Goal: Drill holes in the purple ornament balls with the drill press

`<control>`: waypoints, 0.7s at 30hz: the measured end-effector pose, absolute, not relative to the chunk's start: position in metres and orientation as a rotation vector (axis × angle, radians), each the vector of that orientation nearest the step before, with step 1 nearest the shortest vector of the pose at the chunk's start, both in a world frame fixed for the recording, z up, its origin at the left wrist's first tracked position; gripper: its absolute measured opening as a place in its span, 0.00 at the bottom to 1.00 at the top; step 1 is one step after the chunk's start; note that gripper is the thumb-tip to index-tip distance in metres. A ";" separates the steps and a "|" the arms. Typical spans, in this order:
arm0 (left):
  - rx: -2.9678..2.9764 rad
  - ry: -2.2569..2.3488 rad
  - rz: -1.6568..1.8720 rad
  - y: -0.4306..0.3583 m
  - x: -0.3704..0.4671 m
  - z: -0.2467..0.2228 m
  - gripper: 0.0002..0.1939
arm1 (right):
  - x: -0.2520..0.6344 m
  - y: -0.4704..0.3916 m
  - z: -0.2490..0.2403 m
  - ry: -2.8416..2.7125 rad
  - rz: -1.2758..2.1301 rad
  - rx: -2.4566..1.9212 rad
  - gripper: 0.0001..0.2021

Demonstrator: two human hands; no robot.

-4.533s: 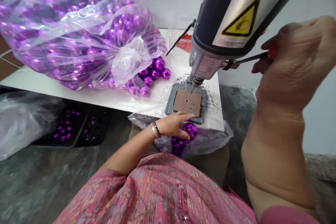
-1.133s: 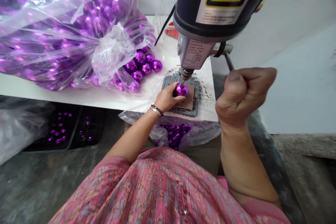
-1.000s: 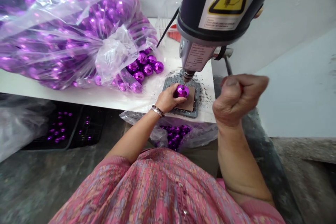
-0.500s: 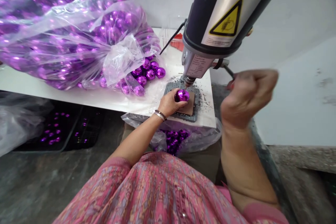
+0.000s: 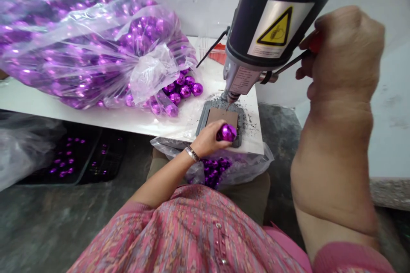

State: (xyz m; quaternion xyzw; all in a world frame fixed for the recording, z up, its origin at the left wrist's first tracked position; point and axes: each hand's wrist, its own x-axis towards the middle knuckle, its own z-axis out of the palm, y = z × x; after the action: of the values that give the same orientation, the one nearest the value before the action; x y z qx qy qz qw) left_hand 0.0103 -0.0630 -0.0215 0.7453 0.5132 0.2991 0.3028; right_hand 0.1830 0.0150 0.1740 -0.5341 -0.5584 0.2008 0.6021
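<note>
A shiny purple ball (image 5: 227,132) is held in the fingers of my left hand (image 5: 209,138), over the front edge of the drill press base (image 5: 202,120). Behind it, the thin drill bit points down above a brown board (image 5: 222,116) on that base. My right hand (image 5: 347,51), raised at the right, is closed round the red-knobbed end of the lever (image 5: 292,62) on the dark drill press (image 5: 282,13). Below the table edge, an open plastic bag (image 5: 250,168) holds many purple balls.
A large clear bag (image 5: 80,47) full of purple balls lies on the white table (image 5: 128,121), with several loose balls (image 5: 185,91) at its mouth. A red object (image 5: 218,53) and a black cable (image 5: 211,47) are behind. Dark trays (image 5: 67,158) stand lower left.
My left hand has drawn the ball from under the drill bit toward me, uncovering the board. My right hand has moved up and to the right with the lever.
</note>
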 end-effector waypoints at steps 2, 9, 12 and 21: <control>2.066 1.165 0.698 -0.074 0.007 -0.023 0.32 | 0.184 0.016 0.173 -1.241 0.461 -1.270 0.08; 1.898 1.390 0.741 -0.040 -0.032 -0.005 0.22 | 0.189 0.019 0.166 -1.250 0.419 -1.233 0.11; 1.730 1.853 0.878 0.017 -0.053 0.003 0.21 | 0.189 0.015 0.164 -1.299 0.404 -1.204 0.12; 1.763 2.252 0.341 0.109 -0.046 0.003 0.25 | 0.189 0.005 0.163 -1.359 0.355 -1.177 0.14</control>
State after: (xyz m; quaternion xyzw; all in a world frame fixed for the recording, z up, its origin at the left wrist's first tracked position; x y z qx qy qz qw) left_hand -0.0460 0.1089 0.0027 0.6068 0.7752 0.1173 0.1305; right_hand 0.1890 0.0053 0.1626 -0.5097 -0.5884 0.1536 0.6086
